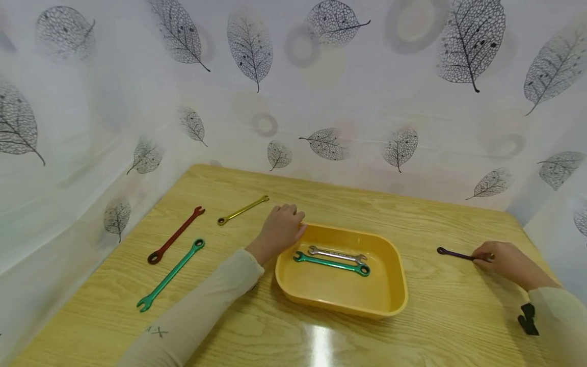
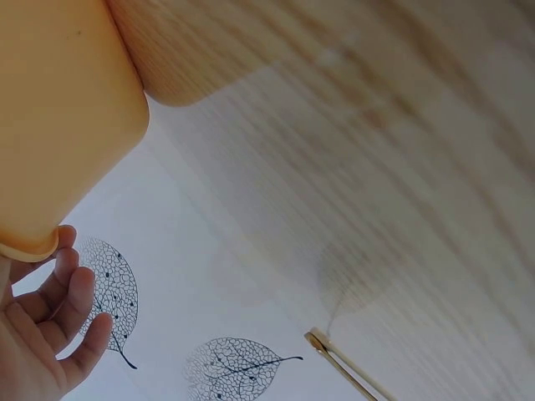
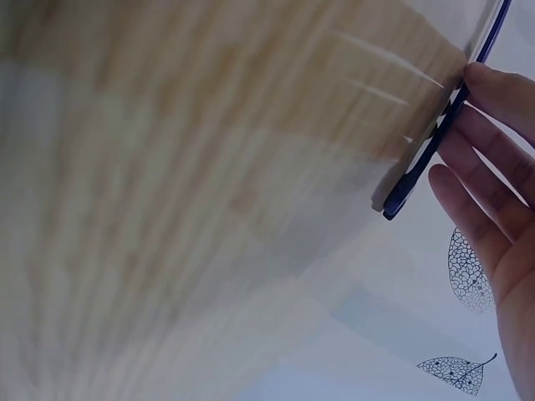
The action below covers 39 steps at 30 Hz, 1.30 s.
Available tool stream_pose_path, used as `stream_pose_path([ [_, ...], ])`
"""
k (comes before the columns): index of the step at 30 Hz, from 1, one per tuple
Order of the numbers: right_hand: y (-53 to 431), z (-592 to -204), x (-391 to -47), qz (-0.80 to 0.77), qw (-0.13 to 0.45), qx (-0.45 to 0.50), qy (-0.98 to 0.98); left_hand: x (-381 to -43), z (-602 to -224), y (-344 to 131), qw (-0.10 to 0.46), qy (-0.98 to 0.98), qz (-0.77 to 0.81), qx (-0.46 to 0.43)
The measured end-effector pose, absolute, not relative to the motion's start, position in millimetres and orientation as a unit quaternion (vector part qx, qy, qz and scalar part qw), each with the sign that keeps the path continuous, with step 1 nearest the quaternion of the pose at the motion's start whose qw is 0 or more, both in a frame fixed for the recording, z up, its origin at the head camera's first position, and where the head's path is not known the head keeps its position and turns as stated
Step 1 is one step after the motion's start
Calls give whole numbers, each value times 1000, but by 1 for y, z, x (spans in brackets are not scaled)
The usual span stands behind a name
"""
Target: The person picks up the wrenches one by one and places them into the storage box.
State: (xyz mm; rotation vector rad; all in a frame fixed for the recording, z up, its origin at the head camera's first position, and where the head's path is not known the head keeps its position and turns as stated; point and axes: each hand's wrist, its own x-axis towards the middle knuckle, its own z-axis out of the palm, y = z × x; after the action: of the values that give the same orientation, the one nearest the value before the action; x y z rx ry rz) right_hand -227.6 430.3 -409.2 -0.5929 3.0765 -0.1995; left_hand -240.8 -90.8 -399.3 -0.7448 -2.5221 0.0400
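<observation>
In the head view, my left hand (image 1: 281, 227) grips the back left corner of a yellow plastic tray (image 1: 330, 295), and the left wrist view shows its fingers (image 2: 77, 296) curled at the rim. Inside the tray lie a silver wrench (image 1: 337, 254) and a green wrench (image 1: 327, 262), side by side. Far to the right, my right hand (image 1: 506, 262) pinches a purple wrench (image 1: 456, 254) near one end, low over the table. The right wrist view shows this dark wrench (image 3: 426, 154) between thumb and fingers. Whether it touches the wood is hard to tell.
Left of the tray lie a red wrench (image 1: 179, 234), a second green wrench (image 1: 171, 275) and a yellow wrench (image 1: 243, 210) on the wooden table (image 1: 357, 196). A leaf-print curtain (image 1: 293, 112) hangs behind the table and along its sides.
</observation>
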Motion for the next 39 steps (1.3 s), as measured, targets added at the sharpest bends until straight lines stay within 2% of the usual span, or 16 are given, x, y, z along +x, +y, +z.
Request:
stream_pose_path([
  [26,432,-404,-229,-86,24,-186,978,-239,-400,-91,260,-927,13,-272],
  [39,434,-407,-227,-84,9,-200,976,-238,-397,-90,253,-928,18,-272],
])
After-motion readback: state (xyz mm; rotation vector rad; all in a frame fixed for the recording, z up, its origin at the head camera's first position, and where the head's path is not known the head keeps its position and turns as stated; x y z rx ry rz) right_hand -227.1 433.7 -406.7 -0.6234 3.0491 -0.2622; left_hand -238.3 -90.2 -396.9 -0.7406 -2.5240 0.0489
